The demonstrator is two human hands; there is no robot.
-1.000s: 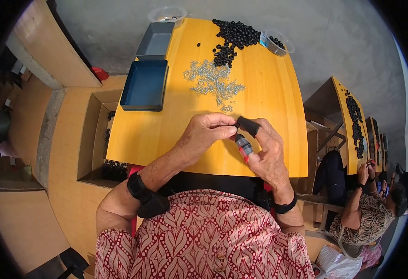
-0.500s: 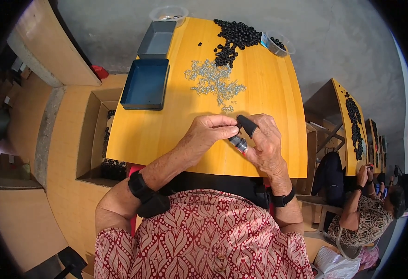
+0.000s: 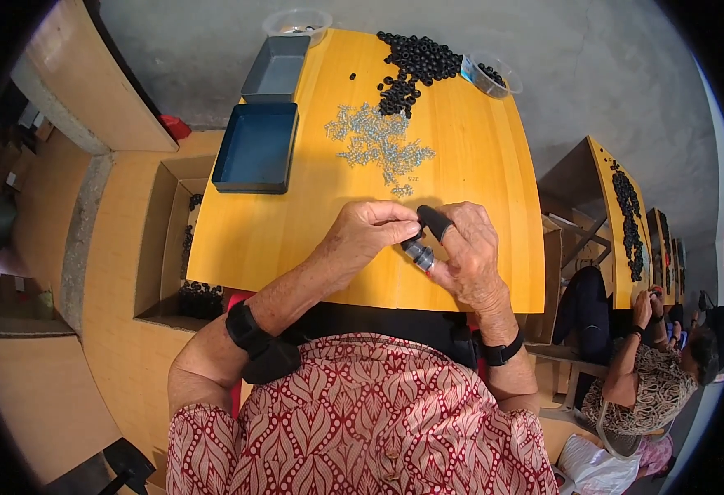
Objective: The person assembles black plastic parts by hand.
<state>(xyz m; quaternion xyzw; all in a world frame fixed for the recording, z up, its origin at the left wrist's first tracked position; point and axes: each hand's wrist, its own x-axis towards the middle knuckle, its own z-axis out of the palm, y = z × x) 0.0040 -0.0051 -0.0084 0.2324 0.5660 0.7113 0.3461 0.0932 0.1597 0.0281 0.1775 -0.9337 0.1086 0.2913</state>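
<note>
My left hand [image 3: 372, 227] is closed in a pinch, thumb against forefinger, above the near part of the yellow table [image 3: 312, 247]. Facing it is my right hand [image 3: 473, 256], its fingers bent in towards the left fingertips. A black cover [image 3: 434, 221] sleeves the right forefinger, and a dark grey wrap [image 3: 420, 254] goes round the right thumb. Between the meeting fingertips something small and dark shows, mostly hidden; its kind cannot be made out. Just beyond the hands lies a spread of small silvery metal pieces [image 3: 378, 140]. Farther back is a heap of small black ring-like parts [image 3: 424, 62].
Two dark open trays, a blue one [image 3: 255, 153] and a grey one [image 3: 275, 70], stand along the left edge. Clear plastic tubs [image 3: 498, 87] sit at the far corners. A cardboard box [image 3: 154, 239] with black parts is left of the table. Another person [image 3: 651, 371] works at the right.
The right thumb and forefinger have shifted slightly in towards the left fingertips, and the dark piece between them is more covered. Both arms stay nearly in place.
</note>
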